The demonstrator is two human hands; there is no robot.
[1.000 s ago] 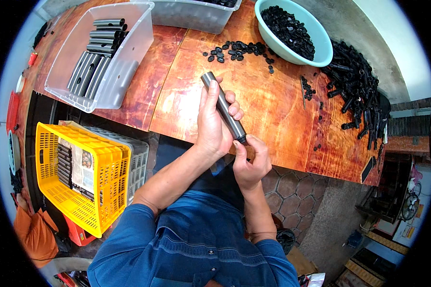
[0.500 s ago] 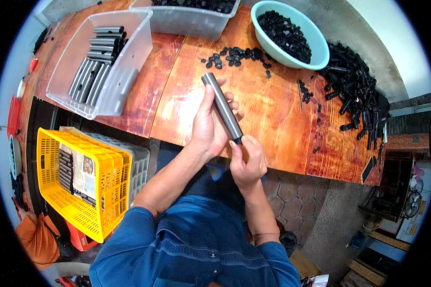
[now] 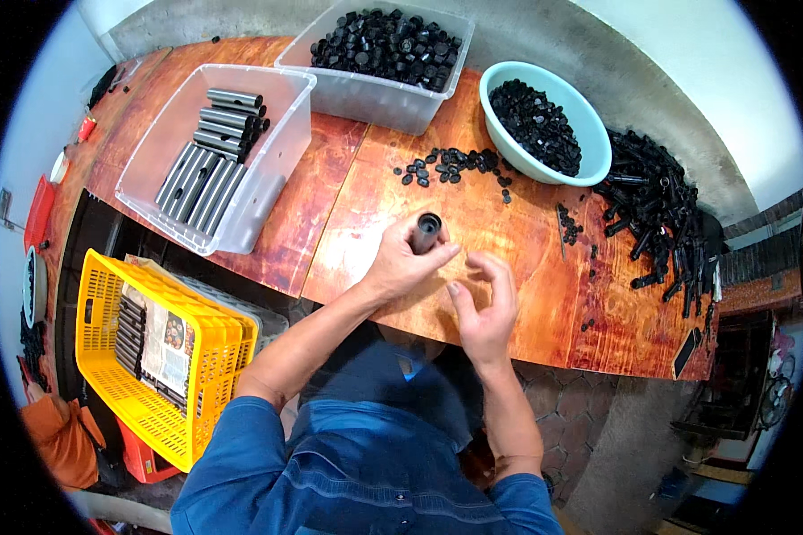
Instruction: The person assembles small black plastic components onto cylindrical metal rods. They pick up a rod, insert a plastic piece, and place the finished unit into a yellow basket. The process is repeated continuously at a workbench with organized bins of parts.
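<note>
My left hand (image 3: 400, 266) is closed round a dark metal tube (image 3: 426, 232), which stands tilted up so that its open round end faces me. Most of the tube's length is hidden by the hand and by this angle. To the right, my right hand (image 3: 488, 319) is apart from the tube, thumb and fingers spread, and I see nothing in it. Beyond both hands, small black round pieces (image 3: 455, 160) lie scattered on the wooden table (image 3: 531, 285).
Similar tubes lie in a clear plastic bin (image 3: 272, 192) at left. Behind are a clear bin (image 3: 375, 109) of black caps and a pale-blue bowl (image 3: 558, 169) of small black parts. Black parts (image 3: 656, 205) heap at right near a phone (image 3: 686, 353). A yellow crate (image 3: 214, 357) stands lower left; another person's orange sleeve (image 3: 62, 441) shows beyond.
The tube has swung from lying slanted across my left hand to end-on, its open end toward me. My right hand has let go of its lower end and opened. The view has shifted.
</note>
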